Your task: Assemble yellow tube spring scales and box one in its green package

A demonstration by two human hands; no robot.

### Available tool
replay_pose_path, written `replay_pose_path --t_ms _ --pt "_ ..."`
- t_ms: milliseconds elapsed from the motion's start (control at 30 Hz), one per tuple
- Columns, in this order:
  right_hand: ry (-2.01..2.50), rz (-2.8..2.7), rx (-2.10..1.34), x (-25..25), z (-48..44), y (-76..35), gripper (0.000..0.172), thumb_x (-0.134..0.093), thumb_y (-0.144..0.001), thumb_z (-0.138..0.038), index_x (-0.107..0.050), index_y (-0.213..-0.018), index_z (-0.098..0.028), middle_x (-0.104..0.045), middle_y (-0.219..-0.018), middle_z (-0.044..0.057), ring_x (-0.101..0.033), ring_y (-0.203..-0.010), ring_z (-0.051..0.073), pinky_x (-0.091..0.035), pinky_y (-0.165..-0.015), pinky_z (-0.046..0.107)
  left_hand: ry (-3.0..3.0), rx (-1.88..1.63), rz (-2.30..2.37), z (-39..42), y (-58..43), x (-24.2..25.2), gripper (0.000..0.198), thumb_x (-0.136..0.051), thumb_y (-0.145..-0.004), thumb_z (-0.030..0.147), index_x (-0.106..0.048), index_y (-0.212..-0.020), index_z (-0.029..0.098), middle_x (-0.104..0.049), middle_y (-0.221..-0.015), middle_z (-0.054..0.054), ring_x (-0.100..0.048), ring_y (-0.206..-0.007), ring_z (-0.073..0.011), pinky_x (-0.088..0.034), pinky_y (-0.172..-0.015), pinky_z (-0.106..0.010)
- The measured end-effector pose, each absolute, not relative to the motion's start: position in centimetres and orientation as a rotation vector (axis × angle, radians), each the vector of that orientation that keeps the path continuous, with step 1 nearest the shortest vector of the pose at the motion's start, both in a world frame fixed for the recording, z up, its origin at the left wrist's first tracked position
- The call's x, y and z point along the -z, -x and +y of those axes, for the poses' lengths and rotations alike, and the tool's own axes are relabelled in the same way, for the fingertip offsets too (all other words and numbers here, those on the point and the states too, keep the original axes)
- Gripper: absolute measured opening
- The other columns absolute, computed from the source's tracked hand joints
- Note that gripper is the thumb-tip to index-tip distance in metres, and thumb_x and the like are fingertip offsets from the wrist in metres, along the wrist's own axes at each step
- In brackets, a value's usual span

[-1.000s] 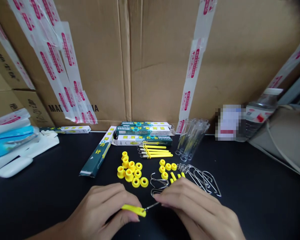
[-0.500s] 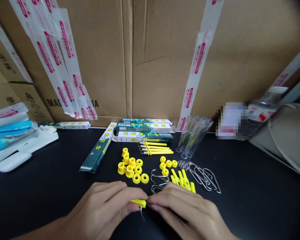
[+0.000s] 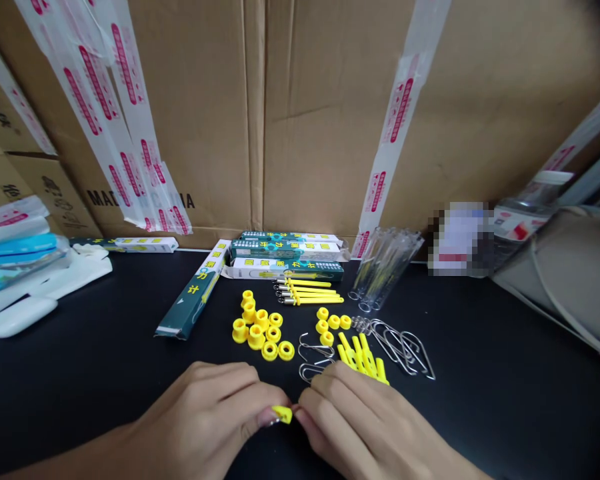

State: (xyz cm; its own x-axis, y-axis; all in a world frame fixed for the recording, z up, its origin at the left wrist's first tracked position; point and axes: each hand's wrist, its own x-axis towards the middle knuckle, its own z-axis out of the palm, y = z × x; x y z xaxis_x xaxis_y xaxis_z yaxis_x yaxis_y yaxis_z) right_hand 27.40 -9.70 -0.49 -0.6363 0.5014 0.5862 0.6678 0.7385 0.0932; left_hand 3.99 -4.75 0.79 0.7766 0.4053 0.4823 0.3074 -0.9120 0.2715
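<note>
Near the front of the black table, my left hand [image 3: 210, 413] pinches a small yellow plastic piece [image 3: 284, 415] between thumb and forefinger. A bit of shiny metal wire shows at its underside. My right hand [image 3: 360, 423] is closed, its fingertips meeting the left fingers beside the piece; what they grip is hidden. Just beyond the right hand lie bent metal hooks [image 3: 316, 350] and several yellow forked rods [image 3: 361, 359]. Yellow flanged collars [image 3: 256, 337] and smaller yellow caps [image 3: 334, 323] sit further back in two groups.
Behind are thin yellow rods with metal ends [image 3: 310, 293], green-and-white boxes [image 3: 287, 269] and clear tubes [image 3: 387, 270]. Larger wire hooks [image 3: 405, 347] lie right. A bottle [image 3: 523, 220] and grey bag [image 3: 570, 267] stand far right, a white case [image 3: 20, 317] left, a large carton [image 3: 320, 133] behind.
The yellow piece has turned in my left fingers, and the curved wire end that hung below it now lies close against it. My right fingers have curled in tighter. The view has shifted slightly.
</note>
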Motion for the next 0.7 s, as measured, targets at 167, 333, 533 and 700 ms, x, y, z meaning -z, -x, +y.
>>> replay_pose_path --t_ms 167,333,533,700 --pt "0.772 -2.487 0.612 0.73 -9.33 -27.14 0.04 -0.037 -0.102 0.001 -0.069 -0.085 -0.013 -0.066 -0.066 0.0 -0.06 -0.055 0.018 -0.047 -0.053 0.032 -2.788 -0.74 0.527 -4.74 -4.17 -0.99 0.047 -0.017 -0.115 0.027 -0.055 -0.088 0.021 -0.068 -0.07 0.003 -0.066 -0.059 -0.0113 -0.048 -0.061 -0.023" --pt "0.834 -2.408 0.61 0.99 -9.61 -27.03 0.041 -0.037 -0.106 -0.004 -0.066 -0.079 -0.017 -0.062 -0.062 -0.002 -0.06 -0.056 0.017 -0.046 -0.056 0.032 -2.687 -0.678 0.477 -4.54 -4.31 -1.15 0.037 -0.023 -0.113 0.022 -0.047 -0.085 0.023 -0.064 -0.07 0.004 -0.063 -0.059 -0.0104 -0.046 -0.059 -0.019" --pt "0.817 -2.402 0.625 0.87 -9.84 -27.25 0.046 -0.035 -0.107 -0.005 -0.064 -0.074 -0.018 -0.06 -0.058 -0.003 -0.061 -0.054 0.016 -0.048 -0.057 0.031 -2.735 -0.637 0.422 -4.52 -4.12 -0.85 0.023 -0.029 -0.101 0.012 -0.035 -0.082 0.024 -0.055 -0.063 0.007 -0.051 -0.05 -0.0105 -0.04 -0.052 -0.022" --pt "0.869 -2.361 0.523 1.1 -10.06 -27.25 0.044 -0.036 -0.108 -0.005 -0.068 -0.08 -0.016 -0.064 -0.063 0.0 -0.068 -0.064 0.018 -0.054 -0.065 0.033 -2.727 -0.668 0.352 -4.31 -4.28 -0.47 0.021 -0.031 -0.094 0.009 -0.029 -0.081 0.026 -0.052 -0.061 0.006 -0.047 -0.048 -0.0138 -0.036 -0.048 -0.026"
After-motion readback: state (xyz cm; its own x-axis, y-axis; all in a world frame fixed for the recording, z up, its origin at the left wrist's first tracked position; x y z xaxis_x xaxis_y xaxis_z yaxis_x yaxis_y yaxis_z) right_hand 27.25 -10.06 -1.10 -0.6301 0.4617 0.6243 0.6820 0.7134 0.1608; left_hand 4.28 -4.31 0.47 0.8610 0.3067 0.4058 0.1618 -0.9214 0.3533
